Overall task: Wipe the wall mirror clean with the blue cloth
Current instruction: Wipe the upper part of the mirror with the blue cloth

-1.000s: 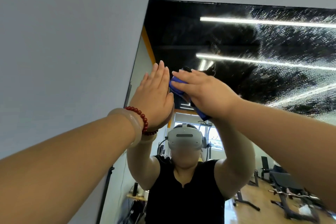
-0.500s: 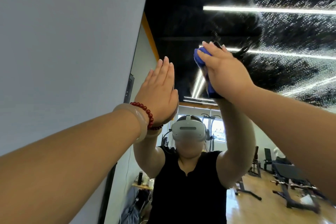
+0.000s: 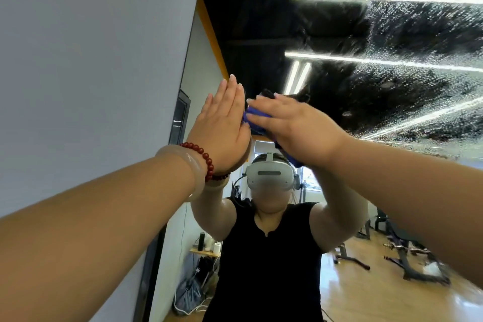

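Left hand (image 3: 222,125): flat on the glass, fingers straight, holding nothing.
Right hand (image 3: 295,125): straight fingers press the blue cloth (image 3: 254,116) to the wall mirror (image 3: 261,21).
Change: the cloth has swept down and left, ending just beside the left hand.
Meaning: the stroke likely reverses here.
Room: the mirror's edge is near on the left, and spray droplets (image 3: 418,91) still cover the open glass to the right.

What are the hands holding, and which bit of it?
The right hand presses a crumpled blue cloth against the wall mirror, straight fingers laid over its middle; its ends poke out. The left hand holds nothing, flat on the mirror.
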`<state>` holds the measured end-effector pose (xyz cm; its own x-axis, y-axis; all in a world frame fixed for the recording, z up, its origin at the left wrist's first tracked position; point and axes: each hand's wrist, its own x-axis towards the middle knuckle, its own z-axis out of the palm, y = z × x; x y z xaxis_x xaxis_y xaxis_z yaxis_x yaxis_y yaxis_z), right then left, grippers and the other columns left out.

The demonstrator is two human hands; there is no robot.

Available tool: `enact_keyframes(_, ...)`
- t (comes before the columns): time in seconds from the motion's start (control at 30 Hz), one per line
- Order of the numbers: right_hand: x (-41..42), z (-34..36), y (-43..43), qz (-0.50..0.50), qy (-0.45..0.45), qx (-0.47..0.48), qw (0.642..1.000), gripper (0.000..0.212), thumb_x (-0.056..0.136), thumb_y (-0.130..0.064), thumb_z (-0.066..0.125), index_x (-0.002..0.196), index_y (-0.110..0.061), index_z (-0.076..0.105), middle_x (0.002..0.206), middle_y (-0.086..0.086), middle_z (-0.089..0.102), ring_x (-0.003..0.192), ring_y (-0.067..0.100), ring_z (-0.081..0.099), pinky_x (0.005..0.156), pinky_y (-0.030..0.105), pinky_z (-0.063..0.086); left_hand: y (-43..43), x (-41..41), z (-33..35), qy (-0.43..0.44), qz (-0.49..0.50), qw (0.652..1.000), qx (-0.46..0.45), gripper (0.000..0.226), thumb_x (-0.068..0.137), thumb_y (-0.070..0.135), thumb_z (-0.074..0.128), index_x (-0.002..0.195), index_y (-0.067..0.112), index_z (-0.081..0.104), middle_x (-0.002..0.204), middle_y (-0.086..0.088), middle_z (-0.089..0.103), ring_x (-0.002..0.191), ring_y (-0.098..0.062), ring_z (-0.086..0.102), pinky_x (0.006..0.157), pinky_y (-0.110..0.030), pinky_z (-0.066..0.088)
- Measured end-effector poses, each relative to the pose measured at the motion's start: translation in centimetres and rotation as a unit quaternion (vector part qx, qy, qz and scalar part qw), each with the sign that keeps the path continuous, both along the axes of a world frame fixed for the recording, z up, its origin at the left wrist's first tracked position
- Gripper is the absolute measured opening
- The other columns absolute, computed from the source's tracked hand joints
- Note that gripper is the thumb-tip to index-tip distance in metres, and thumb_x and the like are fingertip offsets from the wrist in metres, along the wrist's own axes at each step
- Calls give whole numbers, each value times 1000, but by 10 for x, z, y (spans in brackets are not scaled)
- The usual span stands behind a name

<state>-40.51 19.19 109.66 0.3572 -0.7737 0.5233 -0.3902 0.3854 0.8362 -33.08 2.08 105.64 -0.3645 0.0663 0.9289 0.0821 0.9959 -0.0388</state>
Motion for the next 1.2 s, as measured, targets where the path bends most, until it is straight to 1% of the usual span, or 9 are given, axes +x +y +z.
enact_keyframes(0.2,7,14,8,12,-43,-168,985,50,76,10,71,125,1,62,133,25,56,120,45,56,104,51,32,-2,-1,-3,2,21,1000,-9,67,102,27,30,153,10,-11,160,-6,-20,147,-17,-19,113,-29,-15)
enact_keyframes(0.3,2,-11,5,6,-12,-20,1000,62,67,10,79,126,-3,63,131,22,59,119,40,58,102,54,37,0,1,-2,-3,14,1000,-6,66,102,25,30,153,11,-9,160,-6,-19,147,-18,-18,111,-28,-15)
enact_keyframes(0.37,3,-8,11,-2,-11,2,1000,60,71,8,78,127,-5,62,133,20,58,120,39,57,102,56,39,0,1,-3,1,19,1000,-8,66,102,26,30,153,11,-8,161,-6,-18,147,-18,-17,111,-28,-15)
enact_keyframes(0.5,6,14,25,-8,-54,-165,985,41,84,2,58,124,1,63,134,24,56,119,45,56,104,53,35,1,1,-5,7,28,999,-19,67,101,28,31,153,10,-8,161,-6,-16,148,-18,-15,111,-27,-14)
enact_keyframes(0.67,-1,-5,24,-10,2,23,1000,47,80,5,68,127,-4,62,133,20,58,120,40,58,103,53,36,11,1,-5,8,4,999,-35,66,101,26,31,154,11,-6,161,-5,-15,147,-17,-16,113,-28,-14)
enact_keyframes(0.83,4,32,42,-23,-64,-224,972,43,87,-3,50,128,0,60,138,23,52,122,46,53,106,56,35,15,-6,-2,28,2,999,-43,66,101,29,31,154,13,-4,162,-3,-13,148,-16,-13,113,-26,-12)
enact_keyframes(1.0,-1,28,41,-47,21,-16,999,42,89,-12,45,126,-3,63,133,21,58,118,41,58,102,52,31,17,-9,-3,38,18,998,-46,66,101,31,31,154,13,-5,162,-3,-13,148,-16,-14,114,-27,-12)
enact_keyframes(1.13,3,68,56,-55,-75,-237,967,44,99,-10,38,143,-9,47,154,14,35,143,33,32,118,38,15,19,-11,-1,60,20,997,-54,66,98,40,20,154,14,-3,162,-2,-11,148,-14,-12,114,-25,-12)
enact_keyframes(1.2,7,64,48,-62,-63,-210,974,45,98,-8,41,142,-8,48,153,14,36,142,33,32,118,41,19,23,-10,5,63,4,996,-56,68,95,42,18,155,15,-1,162,0,-10,148,-12,-12,114,-24,-11)
